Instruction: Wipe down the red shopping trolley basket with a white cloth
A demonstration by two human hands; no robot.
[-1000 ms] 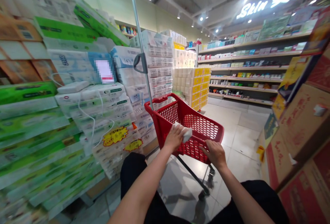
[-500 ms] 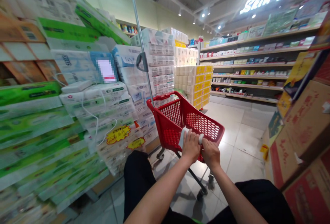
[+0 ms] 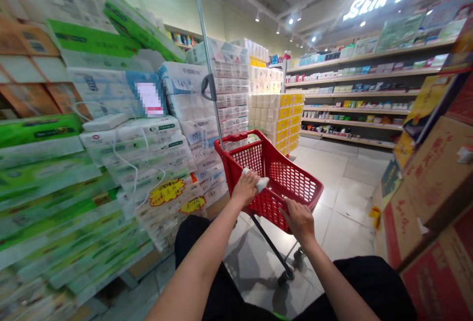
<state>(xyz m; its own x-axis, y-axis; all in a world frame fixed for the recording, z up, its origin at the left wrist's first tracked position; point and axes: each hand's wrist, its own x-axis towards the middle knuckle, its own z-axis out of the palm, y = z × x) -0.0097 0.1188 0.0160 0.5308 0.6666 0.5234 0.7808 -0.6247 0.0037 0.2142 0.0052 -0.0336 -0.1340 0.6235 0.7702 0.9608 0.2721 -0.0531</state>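
A red plastic shopping cart [image 3: 275, 183] with perforated walls stands in front of me. My left hand [image 3: 245, 188] presses a white wipe [image 3: 261, 184] against the near rim of the cart, its fingers closed over the cloth. Further right on the same rim, my right hand [image 3: 298, 216] has its fingers curled round the edge. A grey metal pole [image 3: 205, 40] with a dark loop handle rises from the cart's left corner.
Stacked tissue packs [image 3: 140, 163] with yellow price signs line the left side. Cardboard boxes [image 3: 428, 188] stand at the right. Beyond the cart are a yellow-and-white pack stack [image 3: 288, 119] and long product shelves [image 3: 354, 91] over a tiled floor [image 3: 340, 178].
My left hand has slid left along the rim with the white wipe, away from my right hand. The right hand stays at nearly the same place on the rim.
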